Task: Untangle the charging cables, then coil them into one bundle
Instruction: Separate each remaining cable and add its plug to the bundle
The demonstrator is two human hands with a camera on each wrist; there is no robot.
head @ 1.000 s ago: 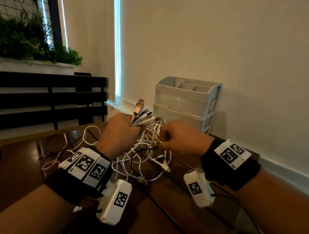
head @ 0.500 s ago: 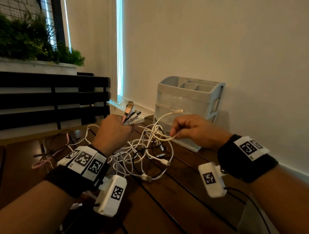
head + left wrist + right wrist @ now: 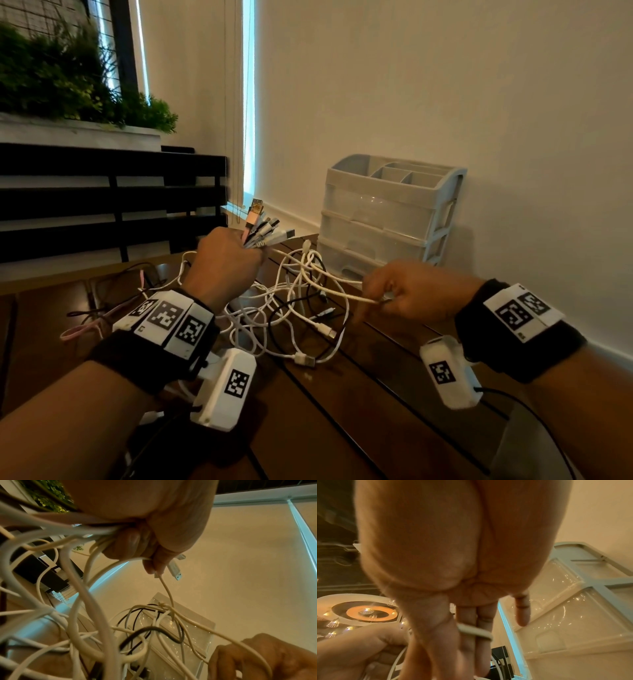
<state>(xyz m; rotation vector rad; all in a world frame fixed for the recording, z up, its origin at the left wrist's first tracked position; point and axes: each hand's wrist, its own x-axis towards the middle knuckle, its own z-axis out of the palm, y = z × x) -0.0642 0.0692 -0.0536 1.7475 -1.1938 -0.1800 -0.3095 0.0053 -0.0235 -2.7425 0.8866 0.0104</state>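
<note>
My left hand (image 3: 227, 260) grips a bunch of cable plug ends (image 3: 263, 229) that fan upward, a pink one highest. From its fist a tangle of white and black cables (image 3: 291, 315) hangs down onto the dark wooden table (image 3: 342, 411). My right hand (image 3: 394, 294) pinches one white cable (image 3: 335, 291) and holds it stretched out to the right of the tangle. In the left wrist view the fist (image 3: 137, 543) holds several strands, with a USB plug (image 3: 175, 568) poking out. In the right wrist view the white cable (image 3: 474, 631) crosses my fingers (image 3: 477, 622).
A grey plastic drawer organiser (image 3: 387, 212) stands against the wall behind the tangle. A pink cable (image 3: 85, 329) and thin black leads lie on the table at left. A black slatted bench (image 3: 109, 202) and plants (image 3: 68, 89) sit beyond the table's left edge.
My right hand has drawn one white cable out of the tangle, first up and right, now lower and further right. The left hand has kept its grip on the plug ends.
</note>
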